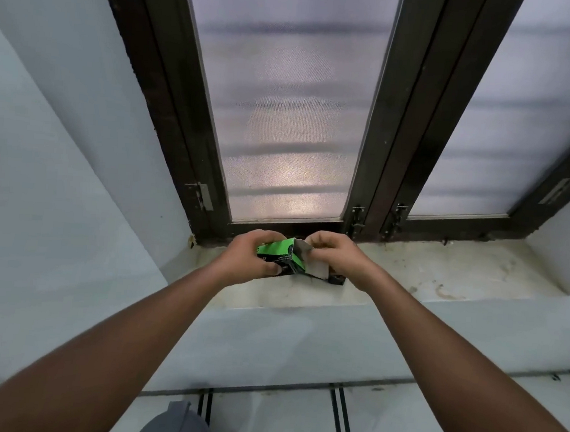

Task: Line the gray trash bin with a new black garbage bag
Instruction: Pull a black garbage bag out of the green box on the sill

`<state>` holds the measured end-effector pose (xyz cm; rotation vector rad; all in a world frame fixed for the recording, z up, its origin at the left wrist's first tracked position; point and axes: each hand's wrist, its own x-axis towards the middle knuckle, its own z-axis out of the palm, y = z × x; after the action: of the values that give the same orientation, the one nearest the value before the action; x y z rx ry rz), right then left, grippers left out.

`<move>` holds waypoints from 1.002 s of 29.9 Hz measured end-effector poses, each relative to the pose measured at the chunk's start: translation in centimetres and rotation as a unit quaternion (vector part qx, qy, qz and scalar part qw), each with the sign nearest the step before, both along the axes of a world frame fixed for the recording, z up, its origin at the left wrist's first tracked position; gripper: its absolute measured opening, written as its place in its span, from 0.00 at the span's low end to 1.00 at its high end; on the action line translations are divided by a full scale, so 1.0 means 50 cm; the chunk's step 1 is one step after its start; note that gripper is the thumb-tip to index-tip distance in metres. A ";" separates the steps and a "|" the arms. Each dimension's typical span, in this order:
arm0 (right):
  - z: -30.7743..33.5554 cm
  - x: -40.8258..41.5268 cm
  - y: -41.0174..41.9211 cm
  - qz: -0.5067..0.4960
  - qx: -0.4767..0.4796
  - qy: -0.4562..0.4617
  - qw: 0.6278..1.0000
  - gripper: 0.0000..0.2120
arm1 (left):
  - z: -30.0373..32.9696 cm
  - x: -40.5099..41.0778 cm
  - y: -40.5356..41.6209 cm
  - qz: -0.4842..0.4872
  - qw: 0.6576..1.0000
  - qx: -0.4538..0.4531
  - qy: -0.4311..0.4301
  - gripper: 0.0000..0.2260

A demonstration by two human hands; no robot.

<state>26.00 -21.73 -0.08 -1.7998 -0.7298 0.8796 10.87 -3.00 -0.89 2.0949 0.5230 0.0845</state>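
Along the left of the frame runs a pale wall (45, 128), meeting the dark brown window frame (169, 111) that climbs toward the top. Frosted, mesh-covered panes (286, 96) fill the upper middle and upper right, and small metal latches (356, 219) sit at the foot of the frame.

Just below centre, both bare forearms reach up from the bottom corners to a stained, pale window sill (443, 272). The left hand (246, 258) grips a small green and black carton (282, 255), thumb curled against its near face and fingers wrapped over the top. The carton sits low over the sill, right in front of the window frame; whether it rests on the sill or is lifted slightly, I can't quite tell. Its right end is open, with a grey cardboard flap (318, 268) folded outward.

The right hand (334, 259) is at that open end, fingers bunched together and curled, pinching the flap at its upper edge. What is inside the box is hidden by the hands, so the black garbage bags themselves do not show.

At the bottom of the frame, left of centre, a rounded gray shape (175, 425) pokes into view over the white tiled floor (277, 419); it is probably the lid or rim of the trash bin, well below the sill and apart from both hands. Dark grout lines cross the floor toward the lower right.
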 end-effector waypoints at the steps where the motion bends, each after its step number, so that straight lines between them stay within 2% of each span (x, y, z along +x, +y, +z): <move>1: 0.003 0.005 -0.005 0.006 -0.001 0.021 1.000 0.09 | 0.002 -0.001 0.000 0.002 1.000 -0.010 -0.002 0.25; 5: 0.022 0.016 -0.013 0.001 0.026 0.180 0.983 0.12 | 0.008 -0.009 0.013 0.019 1.000 0.003 -0.007 0.26; 8: 0.039 0.010 0.000 0.023 0.029 0.201 0.979 0.13 | 0.011 -0.012 0.019 0.015 1.000 0.022 -0.012 0.27; 12: 0.057 -0.015 0.022 -0.019 0.046 0.149 0.988 0.09 | 0.021 -0.011 0.015 0.006 0.999 0.040 -0.017 0.27; 19: 0.051 -0.052 0.046 -0.135 0.030 -0.056 0.989 0.10 | 0.020 -0.013 0.016 0.001 0.998 0.064 -0.017 0.28; 24: 0.045 -0.080 0.054 -0.145 0.027 -0.111 0.983 0.06 | 0.011 -0.020 0.020 0.013 0.998 0.056 -0.010 0.28; 30: 0.040 -0.089 0.064 -0.172 0.006 -0.108 0.979 0.08 | 0.006 -0.026 0.024 0.033 0.998 0.062 -0.008 0.28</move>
<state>21.55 -18.53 1.92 -1.9539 -0.5313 0.4549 9.59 -1.79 -0.59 2.1950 0.5912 0.1757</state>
